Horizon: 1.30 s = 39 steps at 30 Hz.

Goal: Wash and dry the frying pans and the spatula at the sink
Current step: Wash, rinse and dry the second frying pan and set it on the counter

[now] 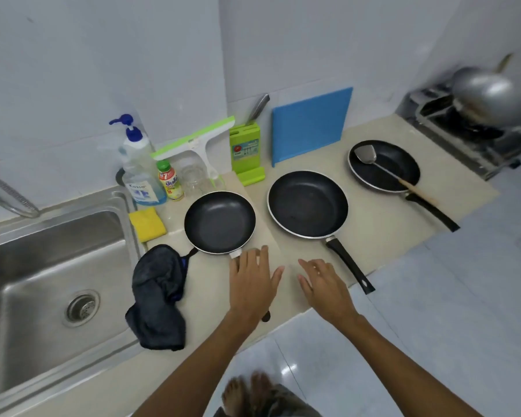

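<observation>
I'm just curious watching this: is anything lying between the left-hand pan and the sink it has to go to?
Yes: a dark cloth and a yellow sponge lie on the counter between the leftmost pan and the sink. Both lie low, so a lifted pan would probably pass over them.

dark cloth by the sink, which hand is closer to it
Left. The left hand is over the small pan's handle, just right of the dark cloth; the right hand is farther right, beside the middle pan's handle.
</observation>
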Available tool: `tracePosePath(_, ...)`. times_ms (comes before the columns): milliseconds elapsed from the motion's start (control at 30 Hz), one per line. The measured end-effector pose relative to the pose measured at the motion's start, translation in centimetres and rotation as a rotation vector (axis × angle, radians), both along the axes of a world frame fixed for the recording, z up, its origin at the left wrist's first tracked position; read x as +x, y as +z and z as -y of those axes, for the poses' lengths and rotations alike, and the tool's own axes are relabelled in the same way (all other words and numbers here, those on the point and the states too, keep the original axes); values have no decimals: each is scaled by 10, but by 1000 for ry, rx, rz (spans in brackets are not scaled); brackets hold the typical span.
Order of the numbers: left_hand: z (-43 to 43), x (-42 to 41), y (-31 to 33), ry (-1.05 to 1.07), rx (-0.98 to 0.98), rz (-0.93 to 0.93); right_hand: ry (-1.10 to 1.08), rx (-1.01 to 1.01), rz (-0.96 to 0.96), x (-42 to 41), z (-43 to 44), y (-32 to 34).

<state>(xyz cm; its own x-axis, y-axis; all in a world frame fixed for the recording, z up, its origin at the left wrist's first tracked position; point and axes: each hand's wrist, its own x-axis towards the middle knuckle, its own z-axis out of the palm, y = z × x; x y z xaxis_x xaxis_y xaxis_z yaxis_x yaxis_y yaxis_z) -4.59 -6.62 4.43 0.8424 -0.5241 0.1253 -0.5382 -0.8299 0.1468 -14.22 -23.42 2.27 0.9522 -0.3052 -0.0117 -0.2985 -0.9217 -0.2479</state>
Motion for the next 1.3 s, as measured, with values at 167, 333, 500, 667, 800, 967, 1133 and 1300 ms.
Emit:
tracePosePath(167,67,-13,3,-159,56,-38,-154,-145,-129,-29,56,3)
tracePosePath(333,143,-28,-12,-236,171,-161,-210,-169,-183,-43,109,-8)
tracePosePath(500,210,-31,-52,-114,235,-365,-193,-2,-164,-36,153,-39)
tracePosePath(667,275,-35,-78,326,-82,-883,-184,354,-180,-23,183,-81)
tracePosePath(800,296,-22,-94,641,-412,-1052,-199,763,-166,-17,188,-93)
tracePosePath(967,302,-3,-106,843,-722,-1209,-294,1180,-174,-9,197,-84)
tracePosePath(1133,295,-18,-97,858,-968,-1237,-304,1168,-40,-16,186,-71)
tracePosePath(1300,277,-49,-59,789,-1058,-1254,-329,1149,4,-42,153,-51)
